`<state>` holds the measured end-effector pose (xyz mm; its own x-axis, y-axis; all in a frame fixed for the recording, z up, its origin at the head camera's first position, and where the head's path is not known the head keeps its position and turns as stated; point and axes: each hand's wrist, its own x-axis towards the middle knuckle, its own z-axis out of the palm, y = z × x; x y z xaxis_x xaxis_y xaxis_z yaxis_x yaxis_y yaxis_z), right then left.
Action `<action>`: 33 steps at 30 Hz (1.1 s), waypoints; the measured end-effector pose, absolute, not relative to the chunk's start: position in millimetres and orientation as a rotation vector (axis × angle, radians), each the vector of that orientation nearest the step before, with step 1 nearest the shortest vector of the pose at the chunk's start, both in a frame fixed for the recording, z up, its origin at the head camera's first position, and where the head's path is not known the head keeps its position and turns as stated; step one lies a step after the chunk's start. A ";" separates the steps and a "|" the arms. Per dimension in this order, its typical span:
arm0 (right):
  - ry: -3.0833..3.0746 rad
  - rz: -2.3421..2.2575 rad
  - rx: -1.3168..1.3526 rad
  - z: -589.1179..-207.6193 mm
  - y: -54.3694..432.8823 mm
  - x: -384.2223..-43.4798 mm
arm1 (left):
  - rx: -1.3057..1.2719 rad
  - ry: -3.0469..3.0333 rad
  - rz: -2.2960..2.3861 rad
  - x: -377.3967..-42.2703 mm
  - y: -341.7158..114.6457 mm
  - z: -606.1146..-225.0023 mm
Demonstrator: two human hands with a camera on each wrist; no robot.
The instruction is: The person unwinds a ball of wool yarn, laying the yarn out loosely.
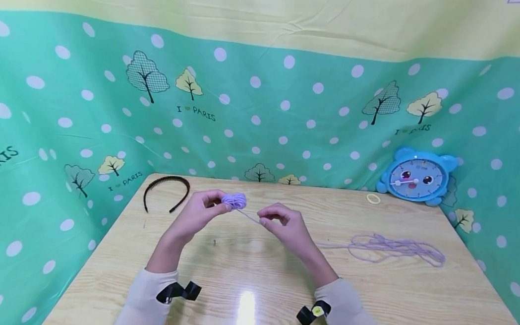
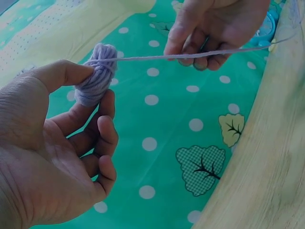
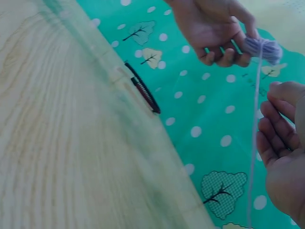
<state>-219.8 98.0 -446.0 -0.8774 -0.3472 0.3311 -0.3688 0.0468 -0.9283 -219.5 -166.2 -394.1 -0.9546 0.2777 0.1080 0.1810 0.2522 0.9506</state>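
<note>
A small wound bundle of lilac yarn is pinched between the thumb and fingers of my left hand, above the table. In the left wrist view, strands wrap around the bundle's middle and the thumb presses on its side. One taut yarn strand runs from the bundle to my right hand, which holds it at thumb and fingertips. Past that hand, the strand leads to a loose heap of yarn lying on the right of the table.
A dark toothed headband lies at the table's back left. At the back right, a blue animal-shaped clock leans against the polka-dot curtain. A pale ring lies beside the clock on the wooden table.
</note>
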 end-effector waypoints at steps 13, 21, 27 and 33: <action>-2.324 1.938 0.805 -447.2 93.4 -215.7 | 0.448 2.425 1.813 -218.8 -166.5 -394.4; -2.238 1.911 0.760 -424.1 122.4 -211.0 | 0.458 2.433 1.793 -218.6 -166.7 -392.6; -2.179 1.884 0.700 -409.2 141.4 -209.5 | 0.453 2.439 1.777 -219.1 -166.1 -393.2; -2.178 1.866 0.611 -403.0 155.1 -211.1 | 0.480 2.420 1.798 -219.5 -167.9 -395.4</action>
<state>-211.1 155.1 -403.0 -0.8922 -0.1736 0.4169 -0.4386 0.1132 -0.8915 -219.5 -167.9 -395.4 -0.9468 0.3007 0.1150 0.1968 0.2582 0.9458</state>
